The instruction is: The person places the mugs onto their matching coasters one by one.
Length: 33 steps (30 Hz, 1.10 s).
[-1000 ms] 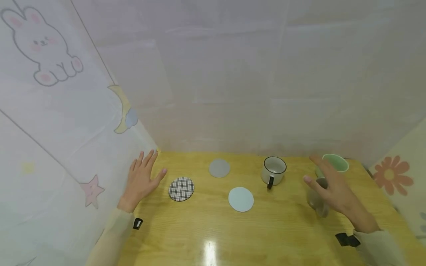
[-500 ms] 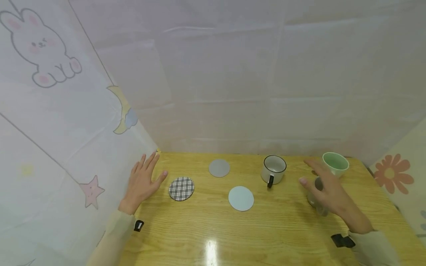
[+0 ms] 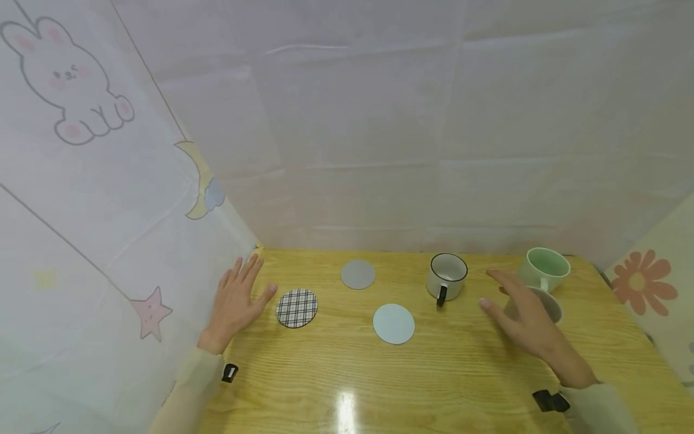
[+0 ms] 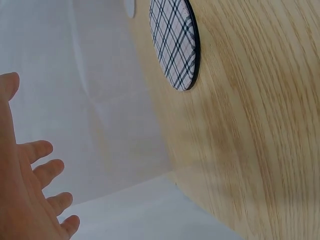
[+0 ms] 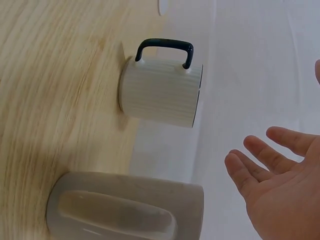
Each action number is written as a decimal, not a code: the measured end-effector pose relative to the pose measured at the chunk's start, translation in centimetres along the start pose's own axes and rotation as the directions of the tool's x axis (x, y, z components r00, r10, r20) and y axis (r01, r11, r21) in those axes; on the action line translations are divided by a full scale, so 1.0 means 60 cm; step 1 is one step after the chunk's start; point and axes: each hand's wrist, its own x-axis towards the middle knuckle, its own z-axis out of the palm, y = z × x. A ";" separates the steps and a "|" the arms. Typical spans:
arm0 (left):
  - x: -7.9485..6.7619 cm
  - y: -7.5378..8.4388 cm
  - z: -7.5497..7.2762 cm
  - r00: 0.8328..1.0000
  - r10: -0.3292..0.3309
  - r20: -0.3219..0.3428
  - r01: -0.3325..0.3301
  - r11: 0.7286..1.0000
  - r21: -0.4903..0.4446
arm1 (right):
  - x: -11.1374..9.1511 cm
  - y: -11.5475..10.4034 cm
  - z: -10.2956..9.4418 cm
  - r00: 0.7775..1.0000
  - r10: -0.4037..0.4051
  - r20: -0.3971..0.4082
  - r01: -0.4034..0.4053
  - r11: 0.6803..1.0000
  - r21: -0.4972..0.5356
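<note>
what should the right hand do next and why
I'd probably move the right hand toward the white mug: the hand looks open and holds nothing, that mug stands closest to the bare pale blue coaster, and its black handle is on the near side.

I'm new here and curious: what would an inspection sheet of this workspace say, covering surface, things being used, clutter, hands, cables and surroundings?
Surface: yellowish wood-grain table, with a bright reflection at the near side.
Things in use: plaid coaster, grey coaster and pale blue coaster, lying apart; white mug with black handle, green mug and grey mug, all upright.
Clutter: nothing seen.
Hands: left hand near the plaid coaster, holding nothing; right hand near the grey mug, holding nothing.
Cables: nothing seen.
Surroundings: pale sheeting with rabbit, moon, star and flower prints.
</note>
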 end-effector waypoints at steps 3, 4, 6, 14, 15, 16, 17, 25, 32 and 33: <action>-0.003 0.001 0.003 1.000 -0.002 0.003 0.002 1.000 -0.006 | -0.002 0.001 0.006 1.000 0.001 -0.001 -0.001 1.000 0.006; -0.004 0.001 0.004 1.000 -0.003 0.005 0.003 1.000 -0.008 | -0.003 0.001 0.008 1.000 0.001 0.000 -0.001 1.000 0.009; -0.006 0.001 0.007 1.000 -0.005 0.011 0.005 1.000 -0.013 | -0.005 0.001 0.012 1.000 -0.001 0.001 0.001 1.000 0.014; -0.007 -0.003 0.016 1.000 0.008 -0.008 -0.008 1.000 -0.007 | -0.005 0.000 0.026 0.999 -0.040 -0.034 0.041 0.999 0.025; -0.007 -0.004 0.017 1.000 0.009 -0.008 -0.009 1.000 -0.007 | -0.004 -0.001 0.028 0.998 -0.046 -0.040 0.048 0.998 0.031; -0.008 -0.005 0.019 1.000 0.009 -0.006 -0.009 1.000 -0.007 | -0.004 -0.001 0.030 0.998 -0.052 -0.045 0.053 0.998 0.032; -0.008 -0.006 0.020 1.000 0.007 -0.001 -0.007 1.000 -0.008 | -0.004 -0.001 0.032 0.997 -0.055 -0.049 0.056 0.998 0.035; -0.016 -0.011 0.030 0.999 -0.010 0.035 0.010 1.000 -0.016 | -0.005 0.006 0.048 0.998 -0.045 -0.035 0.046 0.998 0.034; -0.020 -0.006 0.038 1.000 -0.003 0.022 0.003 1.000 -0.029 | -0.008 0.009 0.056 0.999 -0.024 -0.030 0.025 0.999 0.046; -0.020 -0.005 0.039 1.000 -0.004 0.026 0.005 0.999 -0.033 | -0.008 0.009 0.058 0.999 -0.021 -0.033 0.022 0.998 0.051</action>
